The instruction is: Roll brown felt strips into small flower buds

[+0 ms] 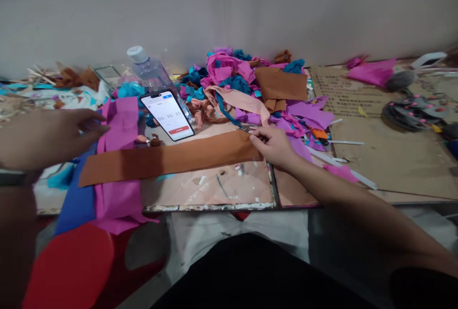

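A long brown crepe paper strip (168, 157) lies across the table. Its right end is pinched between the thumb and fingers of my right hand (274, 144). On the left, my left hand (57, 137) is held over the pink crepe paper (119, 120), thumb and fingers apart and nothing visible between them. The strip's left end crosses over that pink sheet and a blue sheet (77, 199), both hanging past the table's front edge. Just behind the strip, a phone (167, 114) with a running timer leans against a clear plastic bottle (153, 72).
A heap of pink, blue and brown paper scraps (229, 72) runs along the wall. To the right lies cardboard (368, 151), with a dark round holder of coloured pins (411, 111) on it. White sticks (343, 168) lie near my right forearm. A red stool (71, 266) stands below.
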The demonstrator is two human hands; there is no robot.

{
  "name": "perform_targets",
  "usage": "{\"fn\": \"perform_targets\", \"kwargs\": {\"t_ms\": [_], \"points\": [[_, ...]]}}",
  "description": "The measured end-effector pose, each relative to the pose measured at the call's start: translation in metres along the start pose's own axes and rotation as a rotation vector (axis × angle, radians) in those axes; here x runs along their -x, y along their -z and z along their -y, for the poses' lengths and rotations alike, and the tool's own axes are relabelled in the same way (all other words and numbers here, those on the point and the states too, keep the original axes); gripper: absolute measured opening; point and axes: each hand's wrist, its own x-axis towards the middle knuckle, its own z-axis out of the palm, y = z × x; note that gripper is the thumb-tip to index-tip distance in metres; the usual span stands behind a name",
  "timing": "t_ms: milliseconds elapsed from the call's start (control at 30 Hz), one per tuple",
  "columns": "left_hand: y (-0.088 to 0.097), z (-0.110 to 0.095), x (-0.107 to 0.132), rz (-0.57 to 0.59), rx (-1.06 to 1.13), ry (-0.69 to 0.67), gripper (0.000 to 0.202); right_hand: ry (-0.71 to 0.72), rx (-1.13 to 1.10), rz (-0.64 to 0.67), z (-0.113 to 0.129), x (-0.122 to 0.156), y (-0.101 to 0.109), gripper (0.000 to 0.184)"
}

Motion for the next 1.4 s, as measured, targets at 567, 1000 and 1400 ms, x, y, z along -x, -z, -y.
{"fn": "perform_targets", "kwargs": {"t_ms": [567, 1000, 1400], "points": [[-0.114, -0.024, -0.088, 0.181, 0.4, -0.112, 0.031, 0.143, 0.101, 0.114, 0.001, 0.0, 0.002, 0.017], [-0.131, -0.002, -0.083, 0.128, 0.669, 0.048, 0.042, -0.035, -0.042, 0.092, -0.006, 0.002, -0.011, 0.016], [-0.121, -0.014, -0.076, 0.051, 0.531, -0.069, 0.032, -0.061, -0.02, 0.099, -0.003, 0.002, -0.013, 0.025]]}}
